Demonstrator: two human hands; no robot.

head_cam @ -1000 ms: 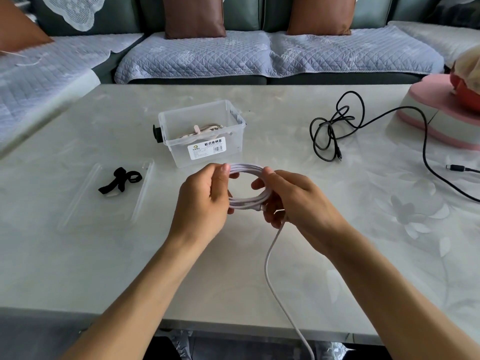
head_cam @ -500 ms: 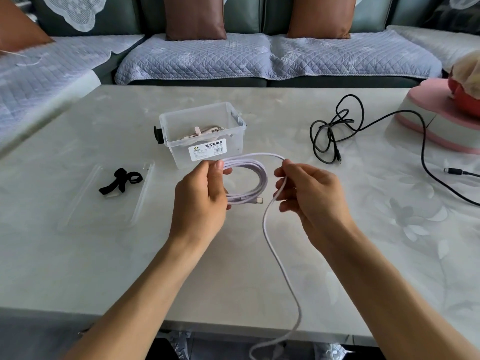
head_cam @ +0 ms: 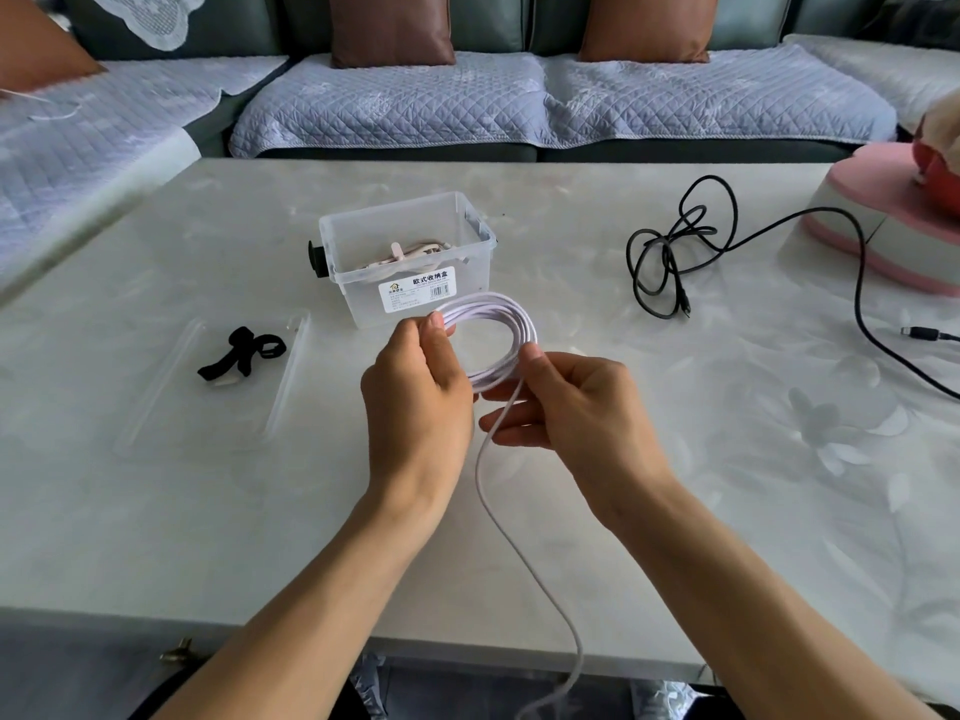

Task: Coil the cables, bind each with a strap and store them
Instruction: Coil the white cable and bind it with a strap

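Note:
A white cable (head_cam: 511,324) is wound into a coil held above the table's middle. My left hand (head_cam: 418,387) pinches the coil's left side. My right hand (head_cam: 566,407) pinches the loose strand against the coil's right side; the remaining cable hangs down over the table's front edge. Just behind the coil stands a clear storage box (head_cam: 405,257) holding a bound beige cable. A black strap (head_cam: 240,352) lies on the clear lid (head_cam: 171,387) at the left. An uncoiled black cable (head_cam: 670,257) lies at the right.
A pink and white object (head_cam: 883,220) stands at the table's far right, with the black cable running past it. A black plug end (head_cam: 922,333) lies near the right edge. A sofa with quilted covers runs behind the table.
My right hand has brought the loose strand back onto the coil, adding another loop. The hanging cable is shorter. My left hand keeps its hold.

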